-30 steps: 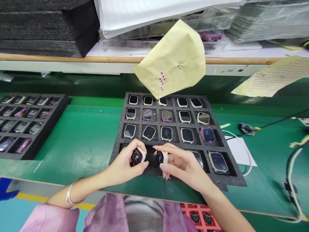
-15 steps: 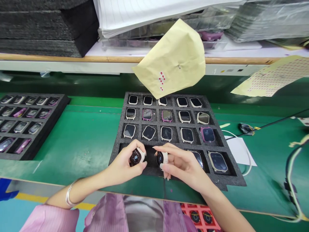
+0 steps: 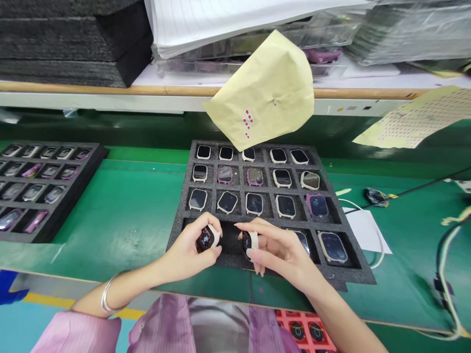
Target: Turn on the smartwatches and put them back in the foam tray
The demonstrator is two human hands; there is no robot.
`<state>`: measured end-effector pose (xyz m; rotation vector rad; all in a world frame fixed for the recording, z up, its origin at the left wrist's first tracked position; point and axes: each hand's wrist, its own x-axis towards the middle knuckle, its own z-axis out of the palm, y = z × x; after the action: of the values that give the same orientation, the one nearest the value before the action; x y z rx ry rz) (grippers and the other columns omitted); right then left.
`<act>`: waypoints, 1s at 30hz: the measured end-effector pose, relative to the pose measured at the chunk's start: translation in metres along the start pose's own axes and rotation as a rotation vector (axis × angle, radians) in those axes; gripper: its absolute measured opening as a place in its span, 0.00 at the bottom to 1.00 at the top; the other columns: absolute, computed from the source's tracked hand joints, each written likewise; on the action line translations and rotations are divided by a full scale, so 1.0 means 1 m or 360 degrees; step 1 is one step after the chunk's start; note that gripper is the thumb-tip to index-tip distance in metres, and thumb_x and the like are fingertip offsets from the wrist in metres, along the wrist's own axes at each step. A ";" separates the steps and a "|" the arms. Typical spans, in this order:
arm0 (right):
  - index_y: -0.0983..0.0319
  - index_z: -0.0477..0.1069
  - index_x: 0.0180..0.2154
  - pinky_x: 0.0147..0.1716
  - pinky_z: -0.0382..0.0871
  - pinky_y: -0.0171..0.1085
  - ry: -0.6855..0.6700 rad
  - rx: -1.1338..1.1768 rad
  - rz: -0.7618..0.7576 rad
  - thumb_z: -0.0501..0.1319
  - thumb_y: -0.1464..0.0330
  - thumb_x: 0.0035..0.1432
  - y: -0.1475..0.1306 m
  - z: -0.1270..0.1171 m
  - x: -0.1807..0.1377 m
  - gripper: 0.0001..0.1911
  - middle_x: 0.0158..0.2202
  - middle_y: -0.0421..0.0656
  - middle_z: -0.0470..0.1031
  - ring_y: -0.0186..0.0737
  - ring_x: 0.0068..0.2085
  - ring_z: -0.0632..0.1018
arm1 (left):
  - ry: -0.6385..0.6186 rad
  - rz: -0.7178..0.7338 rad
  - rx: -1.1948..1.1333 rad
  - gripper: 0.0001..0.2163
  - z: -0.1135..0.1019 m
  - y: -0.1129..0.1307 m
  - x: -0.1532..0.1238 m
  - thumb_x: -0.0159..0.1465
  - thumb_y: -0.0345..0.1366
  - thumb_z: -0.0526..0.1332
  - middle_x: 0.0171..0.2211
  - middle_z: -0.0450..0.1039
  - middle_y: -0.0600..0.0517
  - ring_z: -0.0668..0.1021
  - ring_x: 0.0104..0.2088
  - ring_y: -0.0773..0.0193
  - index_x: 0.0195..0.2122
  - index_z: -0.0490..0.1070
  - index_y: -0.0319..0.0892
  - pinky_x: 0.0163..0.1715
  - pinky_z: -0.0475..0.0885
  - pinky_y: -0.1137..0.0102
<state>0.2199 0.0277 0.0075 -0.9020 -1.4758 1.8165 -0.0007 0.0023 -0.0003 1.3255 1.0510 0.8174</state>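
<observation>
My left hand [image 3: 193, 247] is closed around a white smartwatch case [image 3: 207, 239], its dark screen lit with a small pale-blue figure. In my right hand [image 3: 281, 250] a second white smartwatch case [image 3: 253, 239] is pinched between thumb and fingers, turned edge-on so its screen faces left. Both hands hover over the front row of a dark grey foam tray [image 3: 265, 224]. Its compartments hold several strapless watch cases, mostly white-rimmed, such as the one in the front right corner [image 3: 333, 246]; a few have purple rims. My right hand partly covers another watch case [image 3: 303, 242].
Another foam tray [image 3: 79, 184] with watch cases lies at the left on the green bench [image 3: 125, 211]. A yellow paper [image 3: 272, 98] hangs from the shelf over the tray's back edge. White paper [image 3: 362, 230] and cables [image 3: 443, 255] lie right. A red tray [image 3: 307, 328] sits below the bench.
The watch case in my right hand has shifted slightly right and turned a little more edge-on. My left hand keeps its hold, its watch tilted very slightly.
</observation>
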 end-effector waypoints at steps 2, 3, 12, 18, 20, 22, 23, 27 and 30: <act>0.56 0.74 0.51 0.21 0.72 0.29 0.0007 0.0008 -0.0005 0.66 0.67 0.59 -0.001 0.000 0.000 0.18 0.36 0.41 0.65 0.29 0.24 0.75 | 0.0004 -0.0005 -0.0033 0.08 0.000 0.000 0.000 0.60 0.26 0.59 0.27 0.57 0.59 0.62 0.25 0.70 0.37 0.61 0.43 0.25 0.58 0.75; 0.57 0.74 0.51 0.21 0.72 0.29 0.0010 0.0009 -0.0007 0.66 0.67 0.59 -0.001 0.000 0.000 0.18 0.37 0.41 0.65 0.29 0.24 0.75 | 0.0010 0.0003 -0.0047 0.08 0.001 0.000 0.000 0.60 0.28 0.60 0.27 0.58 0.58 0.63 0.26 0.70 0.37 0.61 0.43 0.25 0.59 0.75; 0.58 0.75 0.50 0.20 0.72 0.30 -0.0003 0.0038 -0.0012 0.66 0.65 0.58 0.003 -0.002 0.000 0.17 0.35 0.41 0.66 0.31 0.24 0.75 | 0.0048 0.0020 -0.0005 0.09 0.001 -0.002 0.000 0.58 0.25 0.60 0.25 0.57 0.59 0.62 0.24 0.71 0.33 0.60 0.43 0.25 0.59 0.76; 0.58 0.65 0.60 0.25 0.73 0.34 -0.0021 0.0204 0.0024 0.63 0.64 0.63 0.009 -0.006 0.001 0.24 0.29 0.41 0.74 0.36 0.26 0.76 | -0.0020 -0.0026 -0.0372 0.13 -0.001 -0.005 0.007 0.59 0.31 0.65 0.31 0.63 0.56 0.70 0.26 0.71 0.41 0.63 0.43 0.23 0.65 0.77; 0.57 0.59 0.63 0.25 0.74 0.36 0.0045 0.0312 0.0022 0.61 0.61 0.63 0.010 -0.005 0.001 0.29 0.39 0.47 0.76 0.38 0.28 0.78 | -0.0100 -0.0078 -0.0638 0.16 -0.003 -0.005 0.011 0.58 0.34 0.65 0.37 0.68 0.51 0.76 0.31 0.64 0.45 0.63 0.43 0.23 0.69 0.75; 0.55 0.56 0.63 0.25 0.73 0.37 0.0127 0.0401 0.0010 0.60 0.59 0.63 0.009 -0.004 0.003 0.30 0.50 0.51 0.73 0.39 0.30 0.78 | -0.0089 -0.0131 -0.0863 0.16 -0.004 -0.005 0.014 0.59 0.35 0.64 0.42 0.71 0.47 0.79 0.37 0.58 0.48 0.64 0.43 0.26 0.74 0.71; 0.55 0.56 0.63 0.25 0.72 0.36 0.0149 0.0427 0.0006 0.59 0.59 0.64 0.009 -0.004 0.003 0.29 0.52 0.52 0.71 0.38 0.30 0.78 | -0.0063 -0.0151 -0.0949 0.17 -0.005 -0.004 0.015 0.60 0.35 0.63 0.43 0.72 0.45 0.79 0.39 0.57 0.50 0.65 0.43 0.29 0.76 0.69; 0.57 0.64 0.56 0.23 0.69 0.33 0.0085 0.0432 -0.0025 0.59 0.61 0.64 0.010 -0.005 0.005 0.19 0.52 0.51 0.71 0.36 0.29 0.76 | -0.0052 -0.0134 -0.1081 0.18 -0.004 -0.008 0.013 0.61 0.31 0.61 0.48 0.73 0.45 0.79 0.43 0.56 0.53 0.67 0.45 0.39 0.78 0.64; 0.57 0.66 0.55 0.23 0.68 0.32 0.0068 0.0333 -0.0042 0.59 0.61 0.65 0.012 -0.008 0.005 0.18 0.49 0.49 0.73 0.35 0.28 0.75 | -0.0114 -0.0029 -0.0979 0.18 -0.003 -0.012 0.009 0.63 0.30 0.60 0.49 0.72 0.46 0.79 0.44 0.56 0.54 0.68 0.48 0.42 0.78 0.62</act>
<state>0.2228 0.0339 -0.0055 -0.8083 -1.2387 1.8794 -0.0020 0.0103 -0.0128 0.8123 0.6723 0.9729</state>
